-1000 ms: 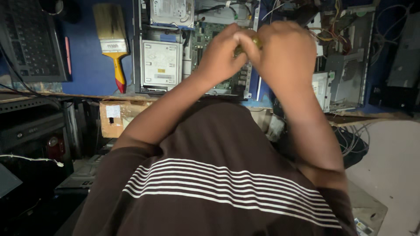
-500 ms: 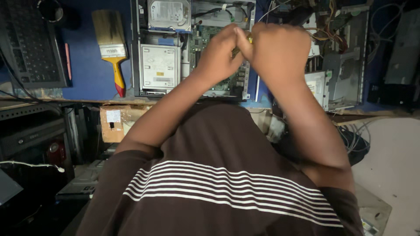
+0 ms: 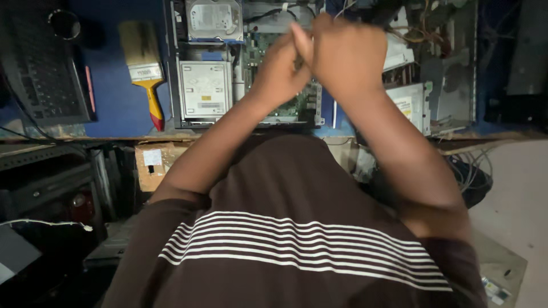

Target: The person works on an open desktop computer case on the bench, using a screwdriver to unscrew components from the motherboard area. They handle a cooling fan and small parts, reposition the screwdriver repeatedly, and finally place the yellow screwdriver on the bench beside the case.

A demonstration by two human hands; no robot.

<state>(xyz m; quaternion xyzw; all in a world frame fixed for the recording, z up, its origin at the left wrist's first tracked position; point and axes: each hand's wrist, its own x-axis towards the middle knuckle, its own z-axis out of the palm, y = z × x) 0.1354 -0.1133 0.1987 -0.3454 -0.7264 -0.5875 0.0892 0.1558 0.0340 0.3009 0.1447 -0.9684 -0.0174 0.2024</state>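
**Hands joined over the open PC case**

Both your hands are up above the open computer case (image 3: pixel 251 63) on the blue desk (image 3: pixel 114 108). Left hand (image 3: pixel 279 71) and right hand (image 3: pixel 348 57) are pressed together w/ fingers closed, knuckle to knuckle. Can't tell if anything's pinched between them; nothing shows from this angle. The case lies just below, lid off: green circuit board (image 3: pixel 297 105) right under your wrists, silver drive box (image 3: pixel 204 88) and hard drive (image 3: pixel 214 17) to its left. Paintbrush (image 3: pixel 142 68) w/ red-yellow handle lies apart on the desk, keyboard (image 3: pixel 40 68) farther left. Looks like you're mid-work on the board area, prob. fiddling w/ sth small. Next move needs hands apart and lowered carefully.
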